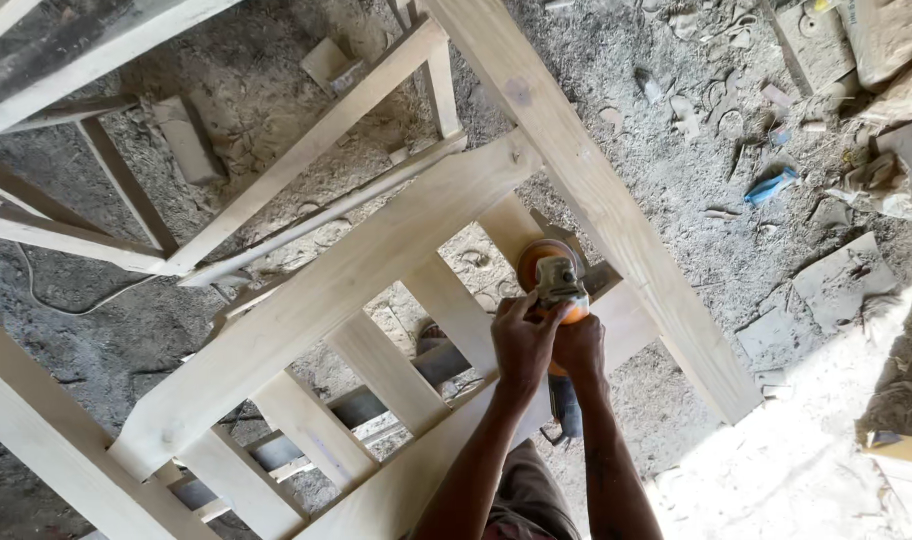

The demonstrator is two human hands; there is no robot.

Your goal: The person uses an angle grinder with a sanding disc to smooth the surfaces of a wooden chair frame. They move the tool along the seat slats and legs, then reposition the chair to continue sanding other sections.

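- The person's two arms come in from the bottom edge, and that edge cuts them off, so only the forearms and a bit of dark trousers show.
- The left hand (521, 335) is curled tight over the top of the orange sanding tool (553, 283); its grip is closed on the tool's body.
- The right hand (579, 345) sits just beside the left, touching it, and its grip is closed round the tool's handle.
- The handle is mostly hidden inside the hands, and a dark end of the tool pokes out below the right wrist.
- The round orange disc sits just past the fingers and rests on a short wooden slat (511, 228); the spot where they meet is hard to see.
- Under the hands lies a big pale wooden frame (326, 290) with more slats off to the left of the grip.
- A long plank (616, 215) of the frame runs past the right of the tool.
- Beyond lies the dusty floor (676, 130), with wood scraps and a small blue scrap (771, 185) far off to the right.
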